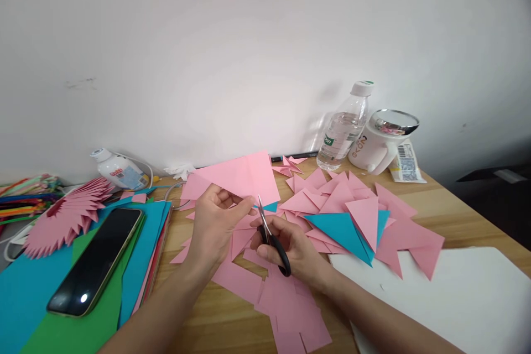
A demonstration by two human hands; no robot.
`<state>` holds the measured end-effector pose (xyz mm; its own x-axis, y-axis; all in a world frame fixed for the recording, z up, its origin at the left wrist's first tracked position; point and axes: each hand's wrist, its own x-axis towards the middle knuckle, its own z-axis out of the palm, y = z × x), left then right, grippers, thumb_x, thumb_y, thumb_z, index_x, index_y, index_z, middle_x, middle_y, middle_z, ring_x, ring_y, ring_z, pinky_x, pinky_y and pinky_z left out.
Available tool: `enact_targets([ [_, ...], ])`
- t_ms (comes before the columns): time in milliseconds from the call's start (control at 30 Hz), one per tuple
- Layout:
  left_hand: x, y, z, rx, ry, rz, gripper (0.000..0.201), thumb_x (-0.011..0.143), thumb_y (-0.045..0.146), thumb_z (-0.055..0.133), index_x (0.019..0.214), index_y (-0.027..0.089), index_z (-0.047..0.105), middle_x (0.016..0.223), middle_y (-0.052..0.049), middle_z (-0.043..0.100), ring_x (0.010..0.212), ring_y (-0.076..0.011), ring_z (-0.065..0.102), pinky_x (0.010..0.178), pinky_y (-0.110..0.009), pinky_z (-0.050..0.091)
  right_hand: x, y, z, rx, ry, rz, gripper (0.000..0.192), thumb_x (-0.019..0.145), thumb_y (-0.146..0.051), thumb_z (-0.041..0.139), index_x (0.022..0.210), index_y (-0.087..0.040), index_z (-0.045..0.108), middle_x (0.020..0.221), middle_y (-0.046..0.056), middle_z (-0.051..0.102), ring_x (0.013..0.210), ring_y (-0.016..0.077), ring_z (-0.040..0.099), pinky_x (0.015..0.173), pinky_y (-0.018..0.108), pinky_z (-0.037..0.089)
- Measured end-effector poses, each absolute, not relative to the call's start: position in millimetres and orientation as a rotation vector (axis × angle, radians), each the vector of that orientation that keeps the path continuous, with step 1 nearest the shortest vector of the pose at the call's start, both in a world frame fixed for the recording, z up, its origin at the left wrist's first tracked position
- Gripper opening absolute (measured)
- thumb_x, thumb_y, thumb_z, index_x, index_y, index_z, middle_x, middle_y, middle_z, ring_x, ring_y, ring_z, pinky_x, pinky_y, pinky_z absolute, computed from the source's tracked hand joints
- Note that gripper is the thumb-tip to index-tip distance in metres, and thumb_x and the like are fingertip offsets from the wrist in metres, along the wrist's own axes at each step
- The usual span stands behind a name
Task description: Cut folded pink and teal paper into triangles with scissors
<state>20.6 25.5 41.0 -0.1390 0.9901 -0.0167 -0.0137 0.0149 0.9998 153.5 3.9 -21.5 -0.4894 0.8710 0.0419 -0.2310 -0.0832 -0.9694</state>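
Scissors (271,238) in right hand (290,249) | blades below pink sheet (244,176) | left hand (215,218) pinching sheet

A wooden table (448,204) stands against the white wall. In the middle lie many pink paper triangles (332,196) and pink squares (286,304), with one blue triangle (340,229) among them. At the left is a stack of coloured paper sheets (25,287). At the back right stand a water bottle (342,130) and a white mug (379,146), just beside each other. A white board (456,298) lies at the right front
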Motion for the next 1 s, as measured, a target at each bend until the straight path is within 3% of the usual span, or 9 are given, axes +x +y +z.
enact_targets([
  [333,20.8,26.2,39.8,1.123,1.33,1.308,0.021,0.059,0.019,0.068,0.076,0.014,0.057,0.07,-0.001,0.065,0.055,-0.0124,0.059,0.054,-0.025,0.046,150.7,4.6,-28.0,-0.763,-1.311,1.637,0.033,0.064,-0.04,0.071,0.082,-0.017,0.056,0.063,-0.003,0.044,0.058,0.0095,0.04,0.054,0.023,0.034],
  [700,17.7,26.2,34.8,1.143,1.336,1.294,0.021,0.062,0.023,0.067,0.078,0.015,0.056,0.069,0.0,0.062,0.054,-0.0104,0.055,0.055,-0.024,0.045,150.7,5.1,-30.6,-0.829,-1.325,1.593,0.031,0.064,-0.041,0.07,0.078,-0.017,0.056,0.059,-0.004,0.042,0.054,0.0082,0.038,0.049,0.022,0.033],
  [867,19.1,26.6,37.1,1.16,1.338,1.286,0.02,0.064,0.022,0.066,0.078,0.014,0.054,0.069,0.0,0.062,0.053,-0.0095,0.054,0.055,-0.024,0.044,150.4,5.3,-30.4,-0.798,-1.335,1.605,0.028,0.067,-0.039,0.068,0.066,-0.017,0.05,0.054,-0.005,0.043,0.05,0.0081,0.042,0.048,0.022,0.035],
  [1000,18.9,26.7,37.1,1.167,1.333,1.288,0.02,0.064,0.021,0.065,0.079,0.014,0.054,0.069,-0.001,0.061,0.052,-0.0095,0.053,0.054,-0.024,0.044,150.4,5.3,-28.8,-0.817,-1.33,1.597,0.027,0.066,-0.036,0.068,0.068,-0.017,0.05,0.051,-0.005,0.046,0.046,0.0085,0.046,0.046,0.021,0.037],
])
